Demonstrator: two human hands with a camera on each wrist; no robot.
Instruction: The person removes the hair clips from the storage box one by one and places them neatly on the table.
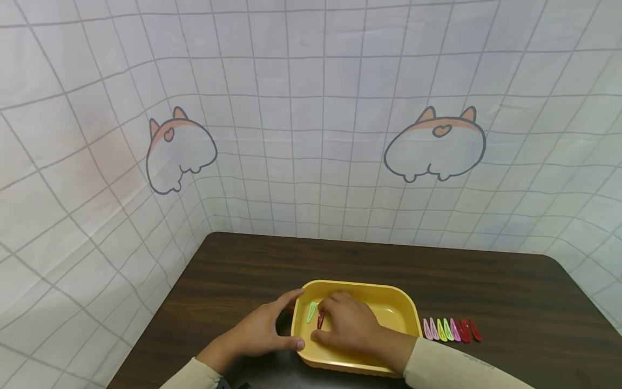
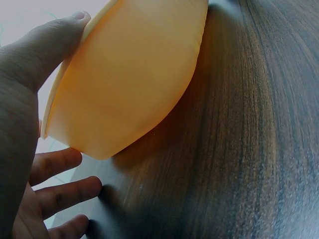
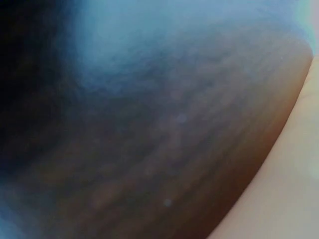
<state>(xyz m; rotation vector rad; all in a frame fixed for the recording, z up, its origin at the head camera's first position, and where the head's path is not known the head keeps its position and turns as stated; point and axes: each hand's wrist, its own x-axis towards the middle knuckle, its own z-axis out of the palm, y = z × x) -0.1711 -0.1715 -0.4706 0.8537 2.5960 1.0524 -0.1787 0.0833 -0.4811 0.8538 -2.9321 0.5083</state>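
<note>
A yellow plastic tray [image 1: 384, 373] stands on the dark wooden table. My left hand [image 1: 264, 327] grips its left end, thumb over the near rim and index finger at the far corner. In the left wrist view, the thumb [image 2: 60, 37] lies at the rim, with the other fingers spread beside the outer wall. Inside the tray, my right hand [image 1: 350, 324] pinches a red hair clip [image 1: 320, 320] between thumb and index finger. Left of that lies a light green hair clip [image 1: 311, 312] on the tray floor. The right wrist view is blurred and shows no fingers.
Right of the tray, several snap hair clips lie side by side on the table [image 1: 301, 259]: pink clips [image 1: 430, 328], a yellow clip [image 1: 441, 330], a green clip [image 1: 448, 329], a magenta clip [image 1: 455, 329] and red clips [image 1: 465, 330]. A white checked curtain [image 1: 311, 135] hangs behind the table.
</note>
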